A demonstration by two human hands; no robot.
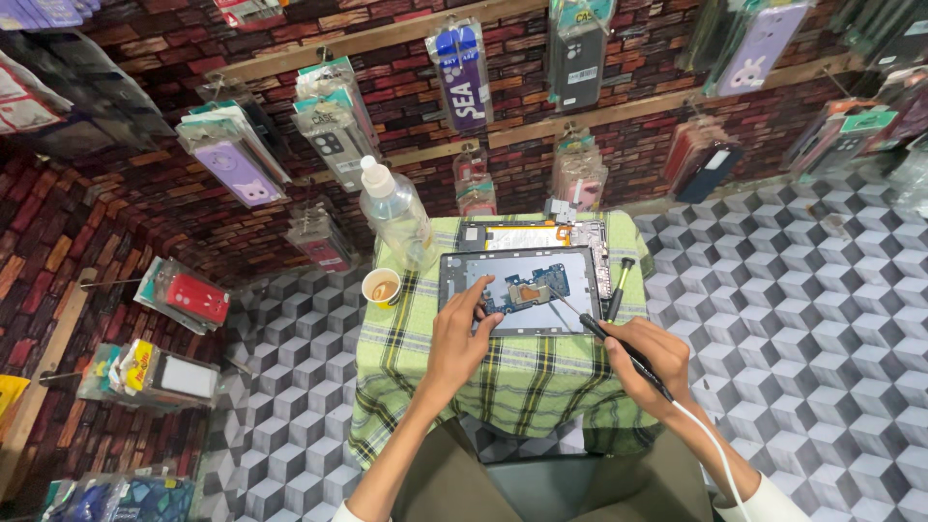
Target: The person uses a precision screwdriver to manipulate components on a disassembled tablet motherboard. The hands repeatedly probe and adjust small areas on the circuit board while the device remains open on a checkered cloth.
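- Right hand (646,360): nearest the lens, fingers closed pen-style around a black corded soldering iron (619,348); white cable trailing back toward the body; tip angled up-left onto the opened tablet.
- Left hand (456,340): fingers spread apart, index and thumb tips pressing the tablet's lower-left edge, gripping nothing.
- Opened tablet (520,290): back cover off, blue circuit board and copper parts exposed; directly under both sets of fingertips, flat on the cloth.
- Second opened device (534,235): just beyond the tablet, past the fingertips, partly overlapped by it.
- Screwdriver (616,288): green-handled, just right of the tablet, ahead of the right-hand fingers.
- Paper cup (383,287): holding brown liquid, left of the left fingertips, near the tablet.
- Plastic bottle (394,211): clear, white cap, beyond the cup.
- Risks, as judged: slip of the iron tip onto neighbouring parts or the bracing fingers; cable snagging; cup knocked by the left forearm, spilling toward the board.
- Surface: small table under a green-yellow plaid cloth (425,377).
- Room: brick-pattern wall, hanging packaged phone cases (462,77), cube-pattern grey floor (822,319).
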